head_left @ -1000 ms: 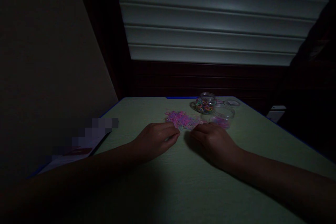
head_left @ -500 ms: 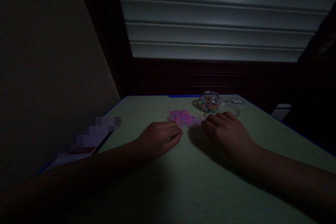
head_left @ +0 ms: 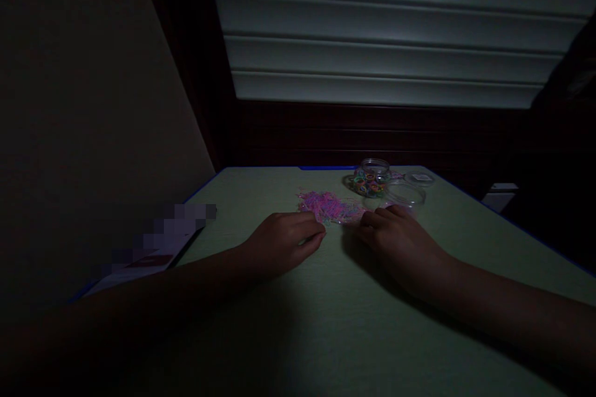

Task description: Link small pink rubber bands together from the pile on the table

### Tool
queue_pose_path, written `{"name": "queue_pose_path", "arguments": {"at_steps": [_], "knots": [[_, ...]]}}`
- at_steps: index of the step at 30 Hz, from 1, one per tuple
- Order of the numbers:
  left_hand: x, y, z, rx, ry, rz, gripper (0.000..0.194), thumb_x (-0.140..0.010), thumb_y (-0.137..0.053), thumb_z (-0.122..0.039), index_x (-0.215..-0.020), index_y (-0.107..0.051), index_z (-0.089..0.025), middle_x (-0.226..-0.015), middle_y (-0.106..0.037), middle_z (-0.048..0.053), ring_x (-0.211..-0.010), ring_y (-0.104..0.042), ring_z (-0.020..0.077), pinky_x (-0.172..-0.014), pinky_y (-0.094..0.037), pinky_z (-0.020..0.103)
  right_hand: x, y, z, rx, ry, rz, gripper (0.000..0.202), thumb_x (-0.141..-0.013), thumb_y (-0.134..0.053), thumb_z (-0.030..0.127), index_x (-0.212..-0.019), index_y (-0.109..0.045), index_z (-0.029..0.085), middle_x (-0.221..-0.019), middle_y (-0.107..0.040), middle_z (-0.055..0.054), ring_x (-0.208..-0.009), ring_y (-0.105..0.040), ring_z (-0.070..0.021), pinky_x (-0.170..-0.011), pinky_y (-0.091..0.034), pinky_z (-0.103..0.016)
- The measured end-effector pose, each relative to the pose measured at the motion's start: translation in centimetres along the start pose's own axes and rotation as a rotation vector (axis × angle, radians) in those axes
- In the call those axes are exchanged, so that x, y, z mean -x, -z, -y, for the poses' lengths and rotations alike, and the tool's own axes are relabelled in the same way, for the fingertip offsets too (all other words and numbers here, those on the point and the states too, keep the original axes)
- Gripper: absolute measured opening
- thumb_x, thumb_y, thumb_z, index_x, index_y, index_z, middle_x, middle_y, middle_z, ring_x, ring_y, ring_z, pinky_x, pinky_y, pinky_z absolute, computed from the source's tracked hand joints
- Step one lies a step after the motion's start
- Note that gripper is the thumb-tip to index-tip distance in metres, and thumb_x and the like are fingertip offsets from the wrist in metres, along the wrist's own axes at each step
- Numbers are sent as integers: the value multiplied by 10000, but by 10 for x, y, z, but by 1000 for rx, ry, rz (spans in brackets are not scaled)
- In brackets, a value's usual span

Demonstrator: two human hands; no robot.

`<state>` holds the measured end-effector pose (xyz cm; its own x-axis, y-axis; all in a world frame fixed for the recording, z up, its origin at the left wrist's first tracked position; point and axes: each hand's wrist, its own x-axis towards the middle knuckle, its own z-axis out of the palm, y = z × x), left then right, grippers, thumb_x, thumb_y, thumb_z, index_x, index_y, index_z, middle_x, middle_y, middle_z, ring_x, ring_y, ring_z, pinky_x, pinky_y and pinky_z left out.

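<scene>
A loose pile of small pink and purple bands (head_left: 326, 206) lies on the green tabletop (head_left: 321, 322). At the pile's near left side is my left hand (head_left: 284, 242), its thumb and fingers pinched together; anything between the tips is too small to make out. My right hand (head_left: 398, 245) is at the pile's right side, fingers curled down and pressed together, their tips partly hidden, with what they hold not visible. Behind it stands an open clear jar (head_left: 371, 178) with colourful hair ties inside. A clear round container (head_left: 406, 195) sits just beyond the right knuckles.
A clear lid (head_left: 419, 178) with a label lies at the back right of the table. Along the left edge rests a flat item (head_left: 153, 260), partly blurred out. A pale slatted panel (head_left: 382, 62) is behind the table.
My right hand has shifted slightly toward me and lowered its knuckles, showing more of the clear container. My left hand stays nearly still, still pinched.
</scene>
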<state>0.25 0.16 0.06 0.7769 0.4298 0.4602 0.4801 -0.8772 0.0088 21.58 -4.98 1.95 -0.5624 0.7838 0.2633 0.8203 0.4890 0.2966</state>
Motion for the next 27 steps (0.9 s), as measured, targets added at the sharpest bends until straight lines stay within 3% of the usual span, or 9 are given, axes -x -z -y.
{"name": "queue_pose_path", "arguments": {"at_steps": [9, 19, 27], "knots": [[0, 1, -1, -3, 4, -2, 202, -847, -393, -218, -876, -583, -155, -781, -576, 24, -730, -530, 106, -659, -408, 207, 0, -2, 5, -5, 18, -41, 107, -773, -486, 129, -832, -570, 157, -821, -581, -59, -757, -498, -186, -713, -285, -317], [0, 0, 0, 23, -2, -17, 208, -846, -391, -220, -889, -584, -154, -800, -579, 32, -746, -532, 110, -669, -418, 212, -7, -18, 5, -404, -101, -216, 138, -820, -412, 162, -886, -534, 155, -798, -559, -45, -731, -492, -145, -660, -334, -262], [0, -2, 0, 56, 13, -38, 197, -842, -403, -223, -901, -578, -156, -806, -576, 31, -745, -527, 107, -677, -416, 216, -10, -16, 8, -655, -91, -275, 121, -813, -407, 170, -820, -526, 150, -747, -548, -32, -681, -487, -124, -619, -356, -242]]}}
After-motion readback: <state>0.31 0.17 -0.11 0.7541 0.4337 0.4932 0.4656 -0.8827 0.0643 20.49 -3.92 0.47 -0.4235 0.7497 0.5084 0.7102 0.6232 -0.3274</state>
